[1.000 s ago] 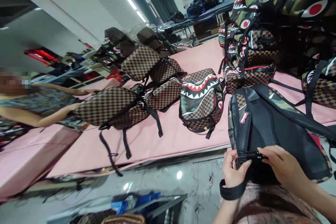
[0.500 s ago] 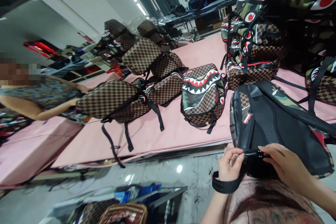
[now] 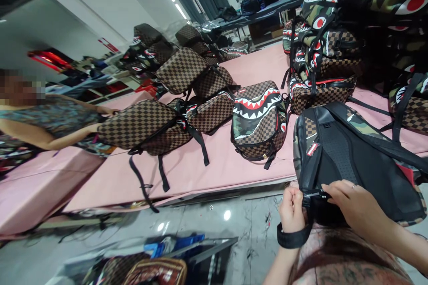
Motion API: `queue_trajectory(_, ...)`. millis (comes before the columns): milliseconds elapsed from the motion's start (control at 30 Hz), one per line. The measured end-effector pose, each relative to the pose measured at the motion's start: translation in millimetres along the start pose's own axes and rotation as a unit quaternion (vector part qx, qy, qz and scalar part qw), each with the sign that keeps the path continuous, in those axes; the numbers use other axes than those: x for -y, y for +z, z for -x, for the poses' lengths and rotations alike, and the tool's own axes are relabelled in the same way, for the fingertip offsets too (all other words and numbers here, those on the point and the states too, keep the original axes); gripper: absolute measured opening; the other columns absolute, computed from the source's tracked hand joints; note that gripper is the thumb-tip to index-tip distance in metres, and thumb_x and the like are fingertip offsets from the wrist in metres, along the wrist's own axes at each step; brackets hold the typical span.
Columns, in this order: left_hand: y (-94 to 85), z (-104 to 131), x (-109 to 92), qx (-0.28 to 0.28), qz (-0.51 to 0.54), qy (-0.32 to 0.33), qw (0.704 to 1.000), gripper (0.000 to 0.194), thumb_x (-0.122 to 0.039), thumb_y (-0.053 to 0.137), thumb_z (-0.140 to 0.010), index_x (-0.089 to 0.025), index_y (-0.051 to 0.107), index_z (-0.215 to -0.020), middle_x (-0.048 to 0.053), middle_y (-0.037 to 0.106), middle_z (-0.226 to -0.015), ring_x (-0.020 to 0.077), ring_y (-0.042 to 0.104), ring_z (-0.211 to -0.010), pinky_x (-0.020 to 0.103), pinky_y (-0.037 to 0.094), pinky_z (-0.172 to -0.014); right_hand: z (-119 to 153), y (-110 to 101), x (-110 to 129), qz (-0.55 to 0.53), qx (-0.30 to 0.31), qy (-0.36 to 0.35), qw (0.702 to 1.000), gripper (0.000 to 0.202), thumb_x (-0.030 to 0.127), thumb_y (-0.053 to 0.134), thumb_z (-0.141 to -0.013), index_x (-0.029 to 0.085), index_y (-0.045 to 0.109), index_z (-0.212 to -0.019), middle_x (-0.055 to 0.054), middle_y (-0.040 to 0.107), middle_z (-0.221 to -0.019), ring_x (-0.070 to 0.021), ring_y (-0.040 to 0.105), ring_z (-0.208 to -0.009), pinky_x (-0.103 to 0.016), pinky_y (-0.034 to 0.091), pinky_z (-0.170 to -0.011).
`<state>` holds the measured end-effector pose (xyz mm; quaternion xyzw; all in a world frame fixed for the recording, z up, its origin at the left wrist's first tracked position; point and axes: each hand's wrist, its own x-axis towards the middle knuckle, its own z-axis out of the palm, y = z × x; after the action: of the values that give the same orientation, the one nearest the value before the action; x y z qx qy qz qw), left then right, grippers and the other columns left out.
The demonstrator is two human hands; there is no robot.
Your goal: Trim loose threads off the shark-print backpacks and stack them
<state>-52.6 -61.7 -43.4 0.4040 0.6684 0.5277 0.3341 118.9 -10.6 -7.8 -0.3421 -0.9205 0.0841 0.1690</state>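
A backpack [image 3: 351,160] with a black padded back and camouflage and checkered edges lies back side up in front of me, leaning from the table's edge towards my lap. My left hand [image 3: 292,207], black band on its wrist, is closed on the lower end of a black strap [image 3: 306,200] of this backpack. In my right hand [image 3: 351,202] is a small black-handled tool [image 3: 319,194] with a slim metal blade. Its blade points left at the strap, close to my left fingers; whether it touches the strap is hard to tell.
A shark-mouth backpack [image 3: 259,122] stands on the pink table [image 3: 214,169]. Camouflage and checkered bags [image 3: 326,53] are piled at the right. At the left a person [image 3: 60,120] handles a checkered bag [image 3: 140,122]. Below, a blue cart [image 3: 177,245] holds more bags.
My left hand has turned and closed more tightly around the strap end. My right hand has shifted slightly left and up with the tool. The backpack stays nearly where it was.
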Motion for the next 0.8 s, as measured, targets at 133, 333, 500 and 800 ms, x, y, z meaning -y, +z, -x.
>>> queue_trajectory(133, 2.0, 2, -1, -0.008, 0.022, -0.004, 1.0, 0.025, -0.038, 0.045, -0.084, -0.019, 0.048, -0.069, -0.002, 0.044, -0.061, 0.0121, 0.041, -0.058, 0.023, 0.034, -0.057, -4, -6, 4, 0.042, -0.02, -0.024, 0.999, 0.034, 0.004, 0.042, -0.08, 0.013, 0.054, -0.11, -0.009, 0.062, -0.087, -0.0223, 0.056, -0.073, -0.033, 0.044, -0.059)
queue_trajectory(333, 5.5, 4, -3, -0.04, 0.076, -0.03, 0.996, 0.032, -0.046, 0.052, -0.079, -0.018, 0.049, -0.064, -0.003, 0.043, -0.059, 0.0108, 0.039, -0.056, 0.022, 0.033, -0.056, -2, -5, 6, 0.055, -0.045, -0.033, 0.997, 0.036, 0.0, 0.038, -0.078, 0.013, 0.056, -0.106, -0.008, 0.062, -0.083, -0.0208, 0.056, -0.07, -0.031, 0.041, -0.058)
queue_trajectory(500, 6.9, 1, 1, -0.049, 0.241, -0.11, 0.963, 0.039, -0.053, 0.059, -0.072, -0.018, 0.043, -0.064, -0.006, 0.039, -0.054, 0.0074, 0.032, -0.047, 0.02, 0.031, -0.049, -5, 0, 2, -0.022, -0.03, 0.007, 0.999, 0.026, 0.007, 0.043, -0.083, 0.017, 0.057, -0.103, -0.006, 0.063, -0.087, -0.0192, 0.056, -0.075, -0.029, 0.041, -0.06)
queue_trajectory(800, 5.3, 2, 5, -0.054, 0.27, -0.096, 0.957, 0.038, -0.048, 0.064, -0.07, -0.017, 0.044, -0.062, -0.005, 0.041, -0.056, 0.0072, 0.036, -0.052, 0.019, 0.033, -0.052, -28, -2, 14, 0.031, 0.034, 0.001, 0.999, 0.024, 0.006, 0.054, -0.076, 0.018, 0.06, -0.096, -0.004, 0.061, -0.08, -0.0195, 0.055, -0.071, -0.03, 0.039, -0.059)
